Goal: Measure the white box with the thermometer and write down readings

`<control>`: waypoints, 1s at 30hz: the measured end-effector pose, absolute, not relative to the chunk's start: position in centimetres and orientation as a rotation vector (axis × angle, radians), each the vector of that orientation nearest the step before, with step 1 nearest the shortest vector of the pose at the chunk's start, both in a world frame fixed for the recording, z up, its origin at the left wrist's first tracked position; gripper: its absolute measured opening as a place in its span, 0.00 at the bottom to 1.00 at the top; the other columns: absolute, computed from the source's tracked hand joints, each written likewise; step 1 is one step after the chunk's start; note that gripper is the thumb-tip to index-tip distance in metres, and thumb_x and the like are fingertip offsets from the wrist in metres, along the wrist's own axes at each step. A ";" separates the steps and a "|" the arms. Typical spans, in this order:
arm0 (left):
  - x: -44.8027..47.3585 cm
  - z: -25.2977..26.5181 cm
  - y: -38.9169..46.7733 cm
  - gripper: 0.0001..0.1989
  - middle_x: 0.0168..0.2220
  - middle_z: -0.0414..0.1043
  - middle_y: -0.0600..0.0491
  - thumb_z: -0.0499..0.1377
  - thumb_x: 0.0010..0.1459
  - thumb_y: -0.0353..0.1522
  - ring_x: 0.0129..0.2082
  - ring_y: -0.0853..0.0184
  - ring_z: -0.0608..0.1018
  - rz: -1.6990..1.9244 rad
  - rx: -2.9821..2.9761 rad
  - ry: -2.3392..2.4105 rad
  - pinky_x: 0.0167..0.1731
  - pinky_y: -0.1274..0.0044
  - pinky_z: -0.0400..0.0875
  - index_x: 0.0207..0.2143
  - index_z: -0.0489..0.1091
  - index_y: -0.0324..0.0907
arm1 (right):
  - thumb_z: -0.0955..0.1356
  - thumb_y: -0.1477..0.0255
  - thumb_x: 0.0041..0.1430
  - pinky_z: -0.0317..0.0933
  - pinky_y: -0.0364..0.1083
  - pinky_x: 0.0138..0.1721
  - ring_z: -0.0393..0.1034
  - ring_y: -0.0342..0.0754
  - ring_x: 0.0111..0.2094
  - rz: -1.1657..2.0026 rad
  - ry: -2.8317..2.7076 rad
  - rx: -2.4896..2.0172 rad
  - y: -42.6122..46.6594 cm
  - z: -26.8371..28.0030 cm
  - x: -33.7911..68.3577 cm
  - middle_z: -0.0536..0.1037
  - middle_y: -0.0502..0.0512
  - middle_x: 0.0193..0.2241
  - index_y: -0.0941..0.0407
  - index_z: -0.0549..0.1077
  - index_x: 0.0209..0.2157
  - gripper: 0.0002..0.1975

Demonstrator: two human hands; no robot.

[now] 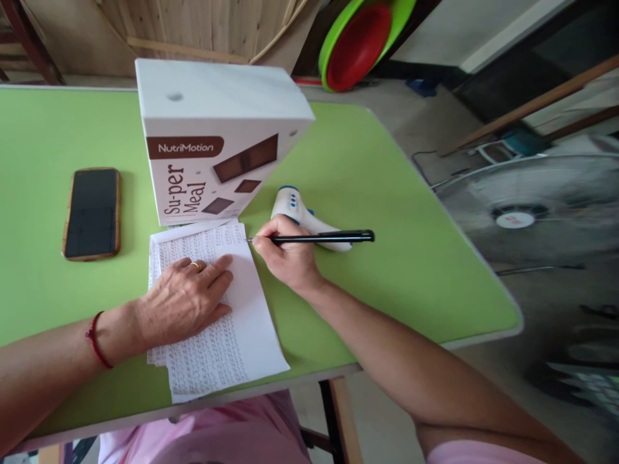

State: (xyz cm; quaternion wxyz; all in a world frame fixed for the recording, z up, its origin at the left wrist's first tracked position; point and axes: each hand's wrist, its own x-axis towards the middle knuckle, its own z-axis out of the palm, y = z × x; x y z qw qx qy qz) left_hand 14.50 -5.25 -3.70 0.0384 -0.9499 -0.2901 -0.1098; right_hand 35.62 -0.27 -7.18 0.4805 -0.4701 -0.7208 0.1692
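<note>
Several sheets of paper point(256, 316) covered with handwriting lie on the green table, the top one partly blank along its right side. My left hand point(186, 299) rests flat on the sheets with its fingers stretched out, a ring on one finger. A black pen point(329, 237) is pinched in my right hand point(290, 254), its tip at the upper right edge of the paper. I cannot tell whether the tip touches the sheet. Just behind my right hand lies a white and blue infrared thermometer point(289, 201), partly covered by that hand and the pen.
A white NutriMotion box point(188, 135) stands directly behind the papers. To the left lies a phone point(93, 212) in a brown case. The green table point(411, 277) ends at a rounded right corner. Beyond it are a fan point(515, 219) and a red basin point(358, 48) with green ones.
</note>
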 end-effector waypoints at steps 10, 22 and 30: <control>14.5 -3.7 -5.3 0.16 0.56 0.70 0.43 0.63 0.57 0.39 0.29 0.62 0.77 -0.322 -2.912 -0.902 0.29 0.68 0.73 0.43 0.71 0.35 | 0.65 0.76 0.49 0.54 0.42 0.21 0.57 0.40 0.17 0.440 -1.782 -1.177 -0.3 -7.1 35.6 0.65 0.43 0.15 0.52 0.60 0.21 0.09; 14.5 -3.7 -5.3 0.16 0.56 0.69 0.43 0.62 0.58 0.38 0.30 0.62 0.77 -0.316 -2.926 -0.917 0.29 0.67 0.74 0.43 0.70 0.35 | 0.65 0.76 0.48 0.54 0.42 0.20 0.57 0.40 0.17 0.486 -1.696 -1.199 -0.1 -7.2 36.3 0.65 0.43 0.14 0.53 0.63 0.20 0.07; 14.5 -3.6 -5.3 0.15 0.57 0.69 0.43 0.61 0.59 0.38 0.30 0.62 0.77 -0.300 -2.921 -0.907 0.29 0.68 0.73 0.43 0.70 0.35 | 0.65 0.76 0.47 0.55 0.42 0.21 0.58 0.40 0.17 0.486 -1.733 -1.205 -0.1 -7.3 36.2 0.66 0.43 0.15 0.53 0.62 0.20 0.07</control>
